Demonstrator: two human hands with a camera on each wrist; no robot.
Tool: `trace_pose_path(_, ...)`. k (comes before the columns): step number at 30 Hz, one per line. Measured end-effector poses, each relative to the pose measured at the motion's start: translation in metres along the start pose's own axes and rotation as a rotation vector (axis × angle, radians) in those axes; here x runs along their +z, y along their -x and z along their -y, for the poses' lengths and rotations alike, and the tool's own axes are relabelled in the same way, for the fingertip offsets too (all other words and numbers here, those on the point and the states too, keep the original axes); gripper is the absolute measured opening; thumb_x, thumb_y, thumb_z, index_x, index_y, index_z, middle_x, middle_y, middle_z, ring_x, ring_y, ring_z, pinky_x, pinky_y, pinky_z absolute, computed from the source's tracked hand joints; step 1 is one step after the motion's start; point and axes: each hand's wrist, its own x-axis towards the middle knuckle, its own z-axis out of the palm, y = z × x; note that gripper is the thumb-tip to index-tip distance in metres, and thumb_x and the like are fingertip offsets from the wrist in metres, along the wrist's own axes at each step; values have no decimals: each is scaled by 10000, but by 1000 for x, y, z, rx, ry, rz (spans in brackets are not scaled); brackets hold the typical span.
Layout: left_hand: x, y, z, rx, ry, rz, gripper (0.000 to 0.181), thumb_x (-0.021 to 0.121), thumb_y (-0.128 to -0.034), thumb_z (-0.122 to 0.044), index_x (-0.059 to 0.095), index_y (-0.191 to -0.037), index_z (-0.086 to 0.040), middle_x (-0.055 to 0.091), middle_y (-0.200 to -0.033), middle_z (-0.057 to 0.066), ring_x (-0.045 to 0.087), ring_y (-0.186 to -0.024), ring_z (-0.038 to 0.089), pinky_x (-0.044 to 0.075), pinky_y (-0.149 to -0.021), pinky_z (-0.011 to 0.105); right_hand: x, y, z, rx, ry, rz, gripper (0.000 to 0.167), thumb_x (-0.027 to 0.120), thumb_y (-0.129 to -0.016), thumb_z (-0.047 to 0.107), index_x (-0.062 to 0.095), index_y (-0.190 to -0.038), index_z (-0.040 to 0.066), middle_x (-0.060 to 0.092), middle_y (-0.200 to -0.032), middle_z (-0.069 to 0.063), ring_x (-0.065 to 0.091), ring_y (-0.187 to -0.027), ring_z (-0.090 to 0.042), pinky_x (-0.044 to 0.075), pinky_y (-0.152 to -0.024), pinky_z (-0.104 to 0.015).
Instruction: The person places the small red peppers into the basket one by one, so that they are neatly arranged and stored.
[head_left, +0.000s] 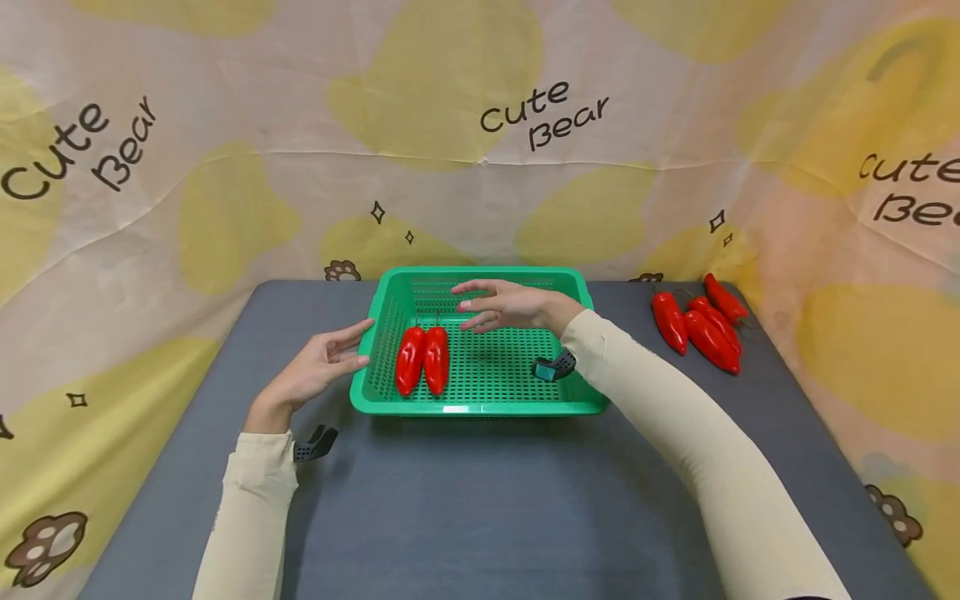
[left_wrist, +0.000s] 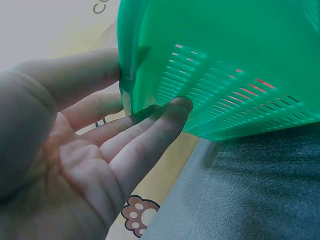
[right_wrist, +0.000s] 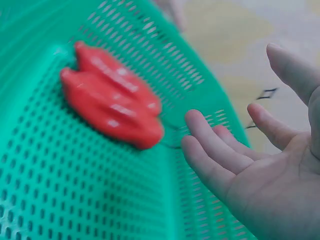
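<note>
A green plastic basket [head_left: 480, 408] with slotted walls stands on the grey table. Two glossy red peppers, a left one [head_left: 409, 361] and a right one [head_left: 437, 360], lie side by side at its left end. My left hand [head_left: 318, 367] touches the basket's left side with fairly straight fingers; in the left wrist view, fingertips [left_wrist: 181, 104] rest against the outer wall below the rim. Over the basket, to the right of both peppers, hovers my right hand [head_left: 513, 305], fingers spread and holding nothing. The right wrist view shows that hand [right_wrist: 270, 175] apart from the peppers [right_wrist: 112, 100].
Several more red peppers [head_left: 708, 337] lie in a group at the table's back right corner. A patterned cloth [head_left: 480, 125] hangs behind the table [head_left: 480, 508] and along its sides. Each wrist carries a dark strap [head_left: 315, 446].
</note>
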Motion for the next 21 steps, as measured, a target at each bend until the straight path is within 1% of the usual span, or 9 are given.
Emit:
trace_pose_path(4, -1, 0, -1, 0, -9, -1, 661, 607, -1024, -161, 292, -1591, -34, 269, -1658, 200, 403, -1430, 456, 482, -962, 111, -4, 13, 8, -76, -22, -8, 580, 439, -1084, 141, 203, -1610, 76, 244, -1657, -222, 385, -1446, -490, 290, -1223, -575)
trace_pose_path(7, -1, 0, -2, -1, -12, -2, 661, 606, -1025, -161, 291, -1591, -34, 267, -1660, 196, 403, -1434, 457, 481, -962, 108, -7, 24, 11, -115, -22, -29, 573, 426, -1084, 138, 206, -1610, 79, 298, -1639, -207, 383, -1448, -488, 297, -1221, -570)
trace_pose_path(11, -1, 1, -2, -7, -6, -5, 660, 604, -1026, -166, 291, -1594, -45, 261, -1665, 181, 398, -1443, 454, 476, -960, 103, -10, 40, 9, -154, -41, -65, 556, 416, -1085, 129, 223, -1605, 87, 351, -1611, -195, 398, -1440, -485, 304, -1222, -559)
trace_pose_path(13, -1, 1, -1, -9, -10, -7, 658, 603, -1027, -164, 291, -1594, -44, 260, -1665, 183, 396, -1444, 456, 472, -959, 98, -12, 49, 7, -176, -56, -71, 560, 414, -1086, 126, 210, -1606, 81, 342, -1612, -206, 392, -1442, -490, 292, -1226, -564)
trace_pose_path(15, -1, 3, 0, -10, -13, -8, 656, 601, -1027, -160, 291, -1594, -44, 262, -1663, 186, 398, -1441, 457, 470, -958, 95, -15, 59, 4, -197, -66, -83, 560, 421, -1090, 149, 211, -1606, 87, 329, -1620, -204, 418, -1437, -466, 293, -1227, -557)
trace_pose_path(17, -1, 3, 1, -7, -12, -7, 657, 602, -1026, -155, 291, -1593, -39, 268, -1660, 192, 404, -1435, 455, 474, -958, 99, -20, 70, 2, -226, -75, -92, 574, 436, -1091, 183, 204, -1608, 90, 290, -1637, -218, 472, -1414, -425, 331, -1219, -519)
trace_pose_path(19, -1, 2, 1, 0, -12, -6, 658, 604, -1025, -154, 291, -1591, -33, 273, -1656, 200, 415, -1428, 442, 479, -956, 104, -24, 81, -1, -260, -92, -104, 556, 434, -1093, 198, 225, -1600, 104, 254, -1647, -235, 563, -1351, -335, 401, -1186, -445)
trace_pose_path(21, 0, 0, 2, 8, 3, 2, 662, 603, -1024, -142, 284, -1591, -22, 280, -1648, 216, 434, -1416, 419, 495, -954, 122, -29, 92, -4, -302, -122, -110, 541, 436, -1094, 200, 240, -1590, 113, 207, -1655, -262, 616, -1292, -263, 460, -1138, -375)
